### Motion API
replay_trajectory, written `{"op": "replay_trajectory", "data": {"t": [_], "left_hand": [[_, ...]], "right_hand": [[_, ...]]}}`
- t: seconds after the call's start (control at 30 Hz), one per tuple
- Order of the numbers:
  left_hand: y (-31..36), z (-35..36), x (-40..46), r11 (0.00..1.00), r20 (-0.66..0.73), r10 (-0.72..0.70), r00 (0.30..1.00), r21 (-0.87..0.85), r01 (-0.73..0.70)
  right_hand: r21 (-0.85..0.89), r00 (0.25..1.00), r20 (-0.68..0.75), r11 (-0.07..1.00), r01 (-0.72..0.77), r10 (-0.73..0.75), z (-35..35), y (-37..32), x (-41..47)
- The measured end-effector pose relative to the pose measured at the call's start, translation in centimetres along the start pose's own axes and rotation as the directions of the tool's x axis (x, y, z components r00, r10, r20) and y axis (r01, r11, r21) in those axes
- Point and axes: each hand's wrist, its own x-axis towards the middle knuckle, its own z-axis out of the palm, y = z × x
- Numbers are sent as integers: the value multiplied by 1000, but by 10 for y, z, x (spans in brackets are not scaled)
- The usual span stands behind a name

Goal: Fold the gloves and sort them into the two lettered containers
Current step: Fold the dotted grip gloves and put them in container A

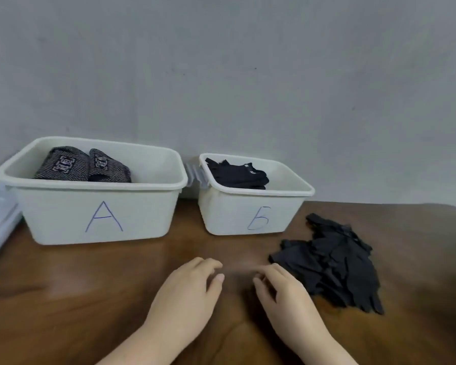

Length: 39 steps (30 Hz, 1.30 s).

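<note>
Both my hands are low over the wooden table (77, 299) and hold nothing: the left hand (187, 288) has its fingers loosely curled and relaxed, and the right hand (282, 291) is the same, with its fingertips (259, 279) just beside the near edge of the pile of black gloves (334, 267). The pile lies on the table to my right, in front of container B (253, 214). I judge that the step now is to take one glove from this pile. To do it well, I would pinch only the top glove at its cuff, not in the middle, because the thin fingers of the gloves are crossing one another and can pull a second glove along. Then I would lay it flat on the bare wood between my hands and fold it there. The black gloves look like soft, matte, thin fabric with long pointed finger shapes; they will slide and lose the fold easily, so I should press the crease. Container A (100, 206) holds patterned gloves (82, 164), a thicker grey knit with a square emblem, already folded. Container B holds folded black gloves (237, 175), so I think this pile belongs there. Both containers are pale, smooth plastic with rolled rims and hand-drawn blue letters.
</note>
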Motion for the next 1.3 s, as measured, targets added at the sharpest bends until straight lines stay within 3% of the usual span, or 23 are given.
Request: {"op": "replay_trajectory", "data": {"t": [0.07,0.17,0.4,0.6,0.8,1.0,1.3], "left_hand": [[12,19,5,1000,18,-29,999,-4,29],[27,43,14,998,12,-56,998,-6,56],[44,62,12,1000,36,-5,999,13,5],[51,69,12,997,35,60,998,51,-61],[78,92,19,987,80,158,984,16,-160],[99,113,30,972,111,230,967,9,-233],[103,123,43,971,131,234,963,13,-238]], "right_hand": [[-9,1000,10,1000,-21,21,-7,16,-12],[116,998,-17,991,-63,65,-15,22,-19],[282,991,-93,957,-67,97,-32,31,-22],[282,958,-270,959,-19,99,-60,60,-11],[204,862,-419,955,-216,285,-86,135,3],[219,795,-262,836,-503,547,-90,193,19],[208,823,-135,828,-521,552,-97,221,42]]}}
